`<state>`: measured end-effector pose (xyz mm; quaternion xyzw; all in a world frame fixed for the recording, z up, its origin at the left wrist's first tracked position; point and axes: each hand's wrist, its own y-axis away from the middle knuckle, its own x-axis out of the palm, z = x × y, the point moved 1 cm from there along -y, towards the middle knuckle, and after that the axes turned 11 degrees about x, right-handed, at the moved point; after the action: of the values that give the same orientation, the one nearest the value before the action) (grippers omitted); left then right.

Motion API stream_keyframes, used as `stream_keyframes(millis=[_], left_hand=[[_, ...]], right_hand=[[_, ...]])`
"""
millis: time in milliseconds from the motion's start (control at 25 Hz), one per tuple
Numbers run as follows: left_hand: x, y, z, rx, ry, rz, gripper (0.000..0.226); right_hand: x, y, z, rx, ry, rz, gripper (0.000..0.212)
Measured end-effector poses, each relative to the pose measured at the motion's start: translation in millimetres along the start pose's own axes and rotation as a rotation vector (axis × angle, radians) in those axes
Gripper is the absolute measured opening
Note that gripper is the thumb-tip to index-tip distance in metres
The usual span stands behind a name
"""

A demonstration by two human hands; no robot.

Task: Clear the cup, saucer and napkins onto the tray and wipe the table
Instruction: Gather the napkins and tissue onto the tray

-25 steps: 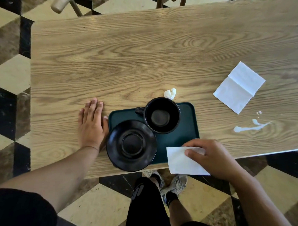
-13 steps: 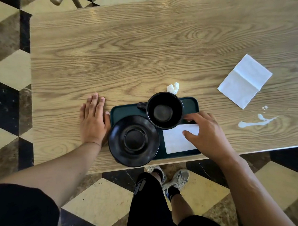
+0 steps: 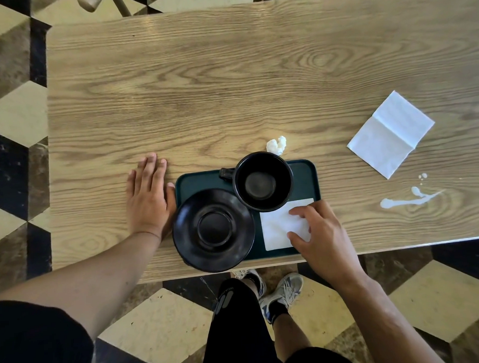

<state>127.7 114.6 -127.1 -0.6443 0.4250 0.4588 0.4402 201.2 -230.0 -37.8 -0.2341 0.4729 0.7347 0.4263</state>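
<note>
A dark green tray (image 3: 304, 175) sits at the near edge of the wooden table (image 3: 228, 85). On it stand a black cup (image 3: 262, 181) and a black saucer (image 3: 213, 229), the saucer overhanging the tray's near left corner. A folded white napkin (image 3: 276, 229) lies flat on the tray's right part. My right hand (image 3: 321, 235) rests on that napkin with fingertips spread over it. My left hand (image 3: 148, 196) lies flat on the table, touching the tray's left edge. A crumpled napkin ball (image 3: 276, 145) sits just beyond the cup. Another unfolded napkin (image 3: 391, 133) lies at the right.
A white liquid spill (image 3: 406, 198) streaks the table at the right, near the front edge. Chair legs (image 3: 121, 5) show past the far edge. My legs and shoes (image 3: 281, 292) stand below on a chequered floor.
My right hand brought the folded napkin from over the table's near edge onto the tray's right part and now rests on it. My left hand stayed flat beside the tray.
</note>
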Motion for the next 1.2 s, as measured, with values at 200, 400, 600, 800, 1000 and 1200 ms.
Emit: stream_keyframes(millis=[200, 400, 600, 800, 1000, 1200], left_hand=[[-0.9, -0.5, 0.4, -0.004, 0.005, 0.004, 0.053], [-1.4, -0.3, -1.0, -0.014, 0.01, 0.015, 0.054], [-0.5, 0.1, 0.5, -0.006, 0.004, 0.013, 0.054], [-0.7, 0.5, 0.8, -0.002, 0.002, 0.019, 0.054], [1.2, 0.7, 0.2, 0.002, 0.01, -0.008, 0.053], [1.8, 0.4, 0.5, 0.002, 0.009, -0.022, 0.053]], right_hand=[[-3.0, -3.4, -0.7, 0.011, 0.038, 0.028, 0.034], [-3.8, -5.6, 1.0, 0.011, 0.048, 0.034, 0.032], [-8.6, -2.1, 0.5, -0.023, -0.006, 0.003, 0.024], [-52.9, -48.3, -16.8, 0.104, -0.219, -0.301, 0.006], [-97.0, -135.1, -65.5, 0.269, -0.131, -0.59, 0.03], [-113.5, -163.4, -74.5, 0.405, 0.107, -0.493, 0.037]])
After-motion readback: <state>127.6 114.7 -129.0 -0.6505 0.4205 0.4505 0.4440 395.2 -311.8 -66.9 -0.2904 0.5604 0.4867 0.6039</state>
